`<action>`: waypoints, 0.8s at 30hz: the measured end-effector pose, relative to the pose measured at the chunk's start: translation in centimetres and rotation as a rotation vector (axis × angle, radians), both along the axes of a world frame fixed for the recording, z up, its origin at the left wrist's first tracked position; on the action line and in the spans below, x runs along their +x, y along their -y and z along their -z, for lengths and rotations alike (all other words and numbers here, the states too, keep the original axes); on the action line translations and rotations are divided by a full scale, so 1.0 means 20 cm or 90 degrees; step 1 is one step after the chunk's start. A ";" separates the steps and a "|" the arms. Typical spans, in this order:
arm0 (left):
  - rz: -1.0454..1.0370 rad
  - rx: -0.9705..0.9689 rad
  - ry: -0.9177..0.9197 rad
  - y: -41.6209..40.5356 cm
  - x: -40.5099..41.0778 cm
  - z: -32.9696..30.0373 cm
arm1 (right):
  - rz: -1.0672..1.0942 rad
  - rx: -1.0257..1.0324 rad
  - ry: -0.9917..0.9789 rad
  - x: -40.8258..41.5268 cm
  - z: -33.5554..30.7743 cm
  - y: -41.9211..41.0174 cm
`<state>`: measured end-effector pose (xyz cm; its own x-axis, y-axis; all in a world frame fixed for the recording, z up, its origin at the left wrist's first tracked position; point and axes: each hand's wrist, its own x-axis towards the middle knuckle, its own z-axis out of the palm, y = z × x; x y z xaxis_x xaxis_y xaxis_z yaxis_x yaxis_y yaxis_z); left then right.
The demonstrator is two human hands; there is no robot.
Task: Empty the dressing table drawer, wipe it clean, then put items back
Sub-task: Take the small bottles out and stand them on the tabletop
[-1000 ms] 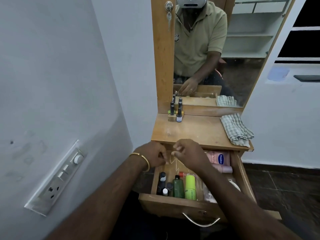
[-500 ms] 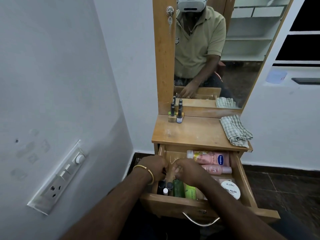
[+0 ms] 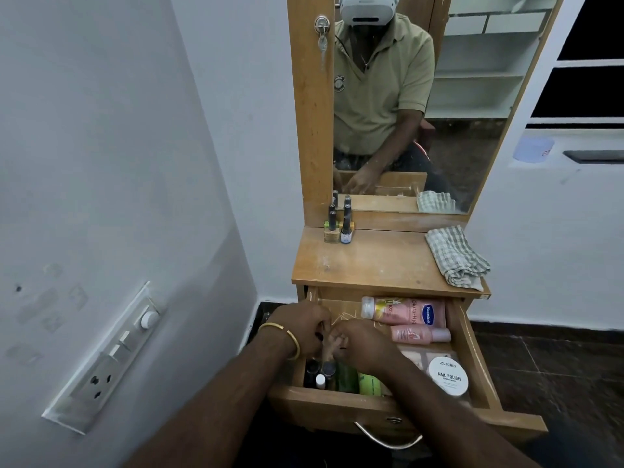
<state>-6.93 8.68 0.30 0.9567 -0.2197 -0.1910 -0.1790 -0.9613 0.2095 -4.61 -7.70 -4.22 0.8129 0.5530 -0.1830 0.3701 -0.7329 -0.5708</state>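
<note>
The wooden drawer (image 3: 472, 339) of the dressing table stands pulled out. Both my hands reach into its left part, close together. My left hand (image 3: 304, 329), with a gold bangle on the wrist, has its fingers curled round something small with a dark tip. My right hand (image 3: 363, 347) pinches a small beige bottle (image 3: 328, 349) between the hands. Several small dark bottles (image 3: 320, 374) and green bottles (image 3: 358, 381) stand below the hands. A pink Vaseline lotion bottle (image 3: 405, 310), a smaller pink bottle (image 3: 420, 333) and a round white nail polish wipes tub (image 3: 448, 376) lie at the right.
On the table top (image 3: 374, 261), nail polish bottles (image 3: 338, 228) stand at the back left and a folded checked cloth (image 3: 456, 256) lies at the right. A mirror (image 3: 422, 96) rises behind. A wall with a switch panel (image 3: 108, 359) is at the left. The drawer handle (image 3: 388, 440) hangs at the front.
Both hands went from the drawer's back edge down into its left part. They now close on small things there, and the lotion bottles at the back have come into sight.
</note>
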 end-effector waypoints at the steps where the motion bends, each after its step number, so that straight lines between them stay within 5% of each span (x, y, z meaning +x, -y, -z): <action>1: -0.012 -0.014 0.011 -0.01 0.01 -0.02 | 0.010 0.014 -0.002 0.00 0.00 0.00; 14: -0.119 -0.426 0.080 -0.08 0.05 -0.17 | 0.020 0.177 0.111 0.04 -0.09 -0.03; 24: -0.241 -0.570 0.081 -0.03 -0.06 0.01 | 0.011 0.216 0.072 0.01 -0.11 -0.02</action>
